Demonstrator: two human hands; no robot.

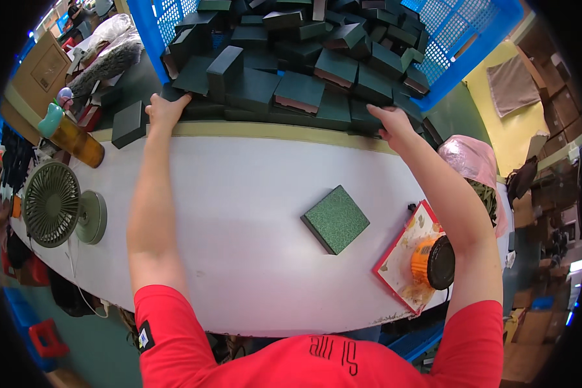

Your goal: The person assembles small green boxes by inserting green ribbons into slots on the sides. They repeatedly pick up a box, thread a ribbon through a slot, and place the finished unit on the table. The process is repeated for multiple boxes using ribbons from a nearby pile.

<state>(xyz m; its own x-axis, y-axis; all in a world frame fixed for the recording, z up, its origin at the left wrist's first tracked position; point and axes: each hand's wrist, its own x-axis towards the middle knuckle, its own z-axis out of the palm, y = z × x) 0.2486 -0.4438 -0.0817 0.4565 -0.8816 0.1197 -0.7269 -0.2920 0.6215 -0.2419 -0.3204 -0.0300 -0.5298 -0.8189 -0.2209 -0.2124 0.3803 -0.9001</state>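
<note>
Dark green boxes (301, 92) lie heaped along the far side of the table, in front of and inside a tipped blue crate (462, 42). My left hand (165, 111) reaches to the heap's left end, with the corner of a green box between thumb and fingers. To its left leans a separate dark green box (129, 124). At the heap's right end, my right hand (396, 126) has thumb and fingers apart against the boxes; some of its fingers are hidden. Nearer me, one patterned green box (336, 218) lies alone on the white table (246, 258).
A green fan (53, 204) and an amber bottle (77, 142) stand at left. Under my right forearm are a red-edged board (401, 258) and an orange roll with a black end (433, 262). Behind that arm sits a pink plastic bag (469, 157).
</note>
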